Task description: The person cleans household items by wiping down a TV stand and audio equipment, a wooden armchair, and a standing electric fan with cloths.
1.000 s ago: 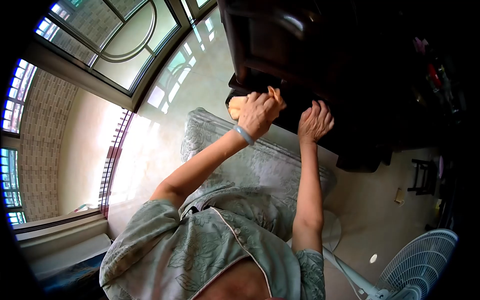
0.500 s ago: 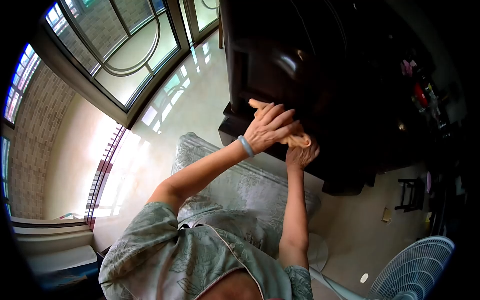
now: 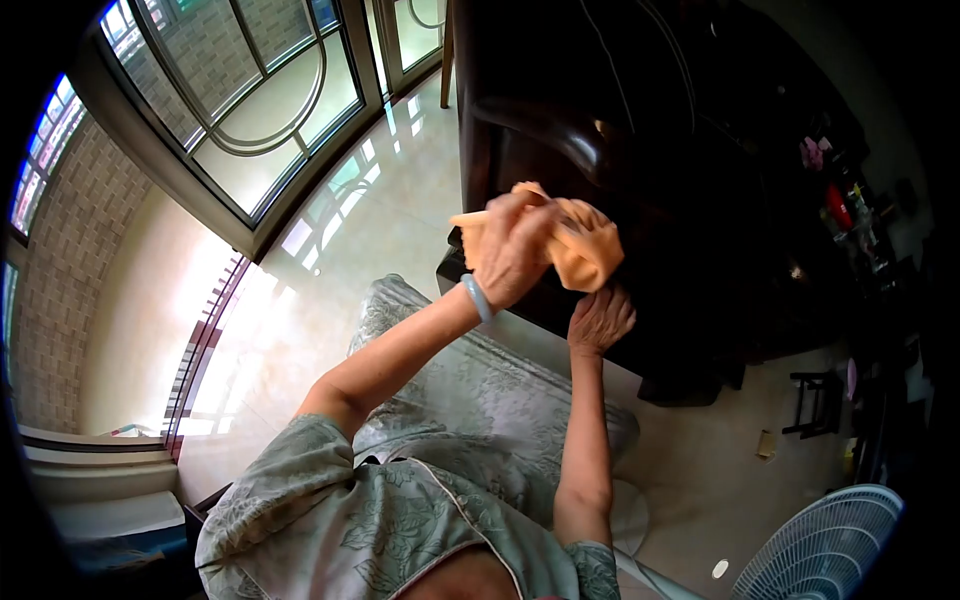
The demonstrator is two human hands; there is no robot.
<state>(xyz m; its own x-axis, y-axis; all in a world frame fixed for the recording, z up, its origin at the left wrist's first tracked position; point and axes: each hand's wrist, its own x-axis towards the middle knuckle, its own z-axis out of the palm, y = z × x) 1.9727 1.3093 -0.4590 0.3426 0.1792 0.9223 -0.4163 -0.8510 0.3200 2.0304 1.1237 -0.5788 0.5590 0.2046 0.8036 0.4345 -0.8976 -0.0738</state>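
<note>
An orange cloth (image 3: 590, 255) is bunched in my left hand (image 3: 512, 250), which wears a pale bangle. The cloth hangs out on both sides of the fingers, over the seat area of a dark, glossy wooden piece of furniture (image 3: 560, 150). Just below the cloth, my right hand (image 3: 602, 322) lies on the dark wood near its front edge, fingers extended and nothing visible in them. Where exactly the cloth meets the wood cannot be made out.
A white fan (image 3: 825, 545) stands at the lower right, with a small dark stool (image 3: 815, 405) beyond it. Glass doors (image 3: 270, 130) are at the upper left. A pale patterned fabric (image 3: 480, 390) covers my legs below the furniture.
Since half a second ago, the cloth in my left hand has shifted up, off my right hand, and spread out more. My right hand stays near the front edge.
</note>
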